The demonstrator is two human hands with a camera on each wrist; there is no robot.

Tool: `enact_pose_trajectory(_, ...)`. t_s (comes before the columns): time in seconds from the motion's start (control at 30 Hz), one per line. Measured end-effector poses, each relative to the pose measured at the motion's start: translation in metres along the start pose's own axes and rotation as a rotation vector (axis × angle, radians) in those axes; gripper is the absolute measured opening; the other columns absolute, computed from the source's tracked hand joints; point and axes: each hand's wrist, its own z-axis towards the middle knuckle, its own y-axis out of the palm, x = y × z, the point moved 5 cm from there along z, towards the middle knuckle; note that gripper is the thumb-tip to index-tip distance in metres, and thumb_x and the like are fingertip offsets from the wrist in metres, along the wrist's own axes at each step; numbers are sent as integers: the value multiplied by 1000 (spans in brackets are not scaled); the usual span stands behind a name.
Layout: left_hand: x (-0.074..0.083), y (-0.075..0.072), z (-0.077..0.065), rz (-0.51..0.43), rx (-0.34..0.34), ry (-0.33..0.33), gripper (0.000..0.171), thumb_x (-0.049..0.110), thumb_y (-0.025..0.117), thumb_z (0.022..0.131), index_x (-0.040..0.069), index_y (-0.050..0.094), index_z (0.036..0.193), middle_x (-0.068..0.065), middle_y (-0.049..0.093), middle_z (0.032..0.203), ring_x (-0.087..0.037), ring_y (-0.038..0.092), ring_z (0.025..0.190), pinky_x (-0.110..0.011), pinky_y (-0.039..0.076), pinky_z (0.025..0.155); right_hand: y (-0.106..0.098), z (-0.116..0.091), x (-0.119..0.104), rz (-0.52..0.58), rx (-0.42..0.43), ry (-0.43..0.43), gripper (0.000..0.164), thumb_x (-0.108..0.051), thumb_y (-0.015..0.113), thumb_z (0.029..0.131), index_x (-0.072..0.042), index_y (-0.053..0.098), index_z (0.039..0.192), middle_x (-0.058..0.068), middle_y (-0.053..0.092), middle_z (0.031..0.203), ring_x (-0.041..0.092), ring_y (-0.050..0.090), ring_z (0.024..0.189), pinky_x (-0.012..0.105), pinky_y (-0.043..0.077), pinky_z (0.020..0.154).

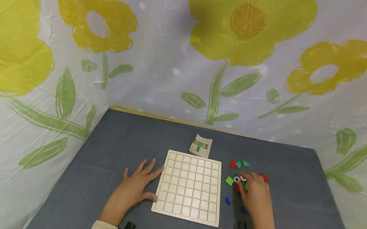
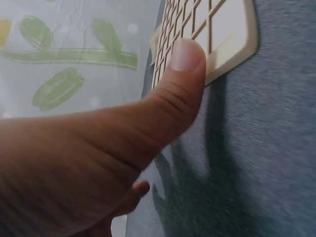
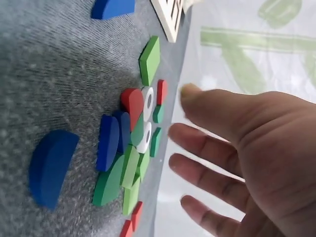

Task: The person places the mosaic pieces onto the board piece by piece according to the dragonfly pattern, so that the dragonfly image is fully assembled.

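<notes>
Apparently nothing is placed yet: coloured shapes [image 1: 229,180] remain right of the bare wooden grid board [image 1: 188,187], near the relaxed, empty right hand [image 1: 256,194]; the splayed left hand [image 1: 132,188] touches its left edge.

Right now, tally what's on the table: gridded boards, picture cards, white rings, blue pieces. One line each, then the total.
Gridded board: 1
Picture card: 1
White rings: 2
Blue pieces: 4, counted in the right wrist view
Total: 8 that show; the heap may hide more
</notes>
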Motion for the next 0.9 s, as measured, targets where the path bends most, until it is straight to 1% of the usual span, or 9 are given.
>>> enact_pose_trajectory(0.03,0,-1,2,12,4,0,104,46,87,71,31,43,164,-11,30,172,-43,22,160,-93,16,104,2,1,2,0,-20,13,33,-11,90,85,-2,80,115,15,74,100,37,66,86,64,54,76)
enact_pose_trajectory(0.13,1,-1,9,31,1,-2,105,46,87,69,32,43,164,-10,29,173,-43,19,161,-95,10,102,7,3,7,-2,-83,49,34,-15,89,87,-3,80,117,15,75,107,39,66,97,67,52,83)
enact_pose_trajectory(0.23,1,-1,13,29,-23,-15,106,46,88,69,33,43,164,-9,27,174,-42,16,161,-96,4,102,12,4,8,-14,-132,73,34,-16,88,88,-3,80,118,15,74,111,39,65,103,67,50,88)
enact_pose_trajectory(0.3,1,-1,14,17,-39,-26,107,45,89,68,32,43,164,-8,26,174,-43,16,161,-96,2,101,13,6,8,-16,-146,76,34,-15,88,88,-3,80,119,15,74,112,39,64,104,66,50,91)
enact_pose_trajectory(0.43,-2,3,16,8,-66,-52,108,44,89,67,33,42,164,-6,23,175,-43,15,162,-97,1,100,14,7,7,-27,-143,80,32,-12,88,86,-3,81,115,15,72,110,40,62,103,64,49,92)
enact_pose_trajectory(0.63,-1,6,19,7,-105,-57,108,45,88,70,37,38,165,-4,18,177,-42,11,162,-97,3,99,15,6,8,-33,-128,106,24,-8,89,84,-4,82,106,13,71,104,39,61,99,59,50,84)
enact_pose_trajectory(0.77,0,4,17,6,-118,-72,107,43,88,70,37,39,165,-4,18,177,-42,9,162,-97,4,99,18,8,8,-31,-112,93,22,-10,88,83,-4,82,103,11,72,102,38,62,96,58,52,83)
enact_pose_trajectory(0.9,1,2,15,10,-130,-86,106,43,89,71,37,39,165,-4,17,177,-43,9,162,-97,4,99,22,10,8,-50,-113,82,19,-14,88,83,-5,81,98,10,72,99,36,61,93,57,51,81)
